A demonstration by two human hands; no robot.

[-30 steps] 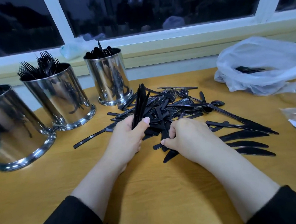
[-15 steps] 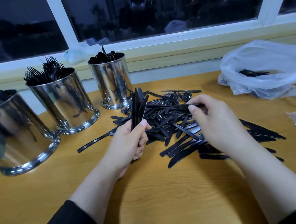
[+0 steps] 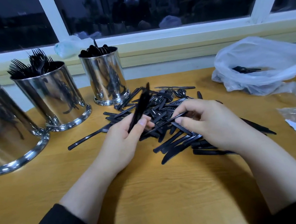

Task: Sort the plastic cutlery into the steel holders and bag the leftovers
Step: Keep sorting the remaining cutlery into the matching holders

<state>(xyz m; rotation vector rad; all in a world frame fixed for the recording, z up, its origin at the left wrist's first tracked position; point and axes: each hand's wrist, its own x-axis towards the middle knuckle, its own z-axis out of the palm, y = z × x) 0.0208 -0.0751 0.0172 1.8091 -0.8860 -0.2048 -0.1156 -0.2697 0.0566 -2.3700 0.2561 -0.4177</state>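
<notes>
Spreading across the wooden table (image 3: 148, 189), three steel holders stand left: one (image 3: 11, 129) nearest, a fork holder (image 3: 52, 98), a spoon holder (image 3: 106, 78). A plastic bag (image 3: 261, 63) lies far right. Over the black cutlery pile (image 3: 170, 124), the left hand (image 3: 123, 144) grips a blurred bundle of knives (image 3: 141, 107); the right hand (image 3: 211, 124) pinches one knife (image 3: 165, 124).

The wooden surface (image 3: 165, 193) carried three steel holders: one at the left edge (image 3: 11, 136), a fork-filled one (image 3: 54, 99) beside it, and a third (image 3: 106, 78) farther back. A heap of black cutlery (image 3: 172, 136) lay at the middle. A translucent plastic bag (image 3: 261, 58) sat at the right, clear wrapping (image 3: 295, 117) just nearer.
</notes>
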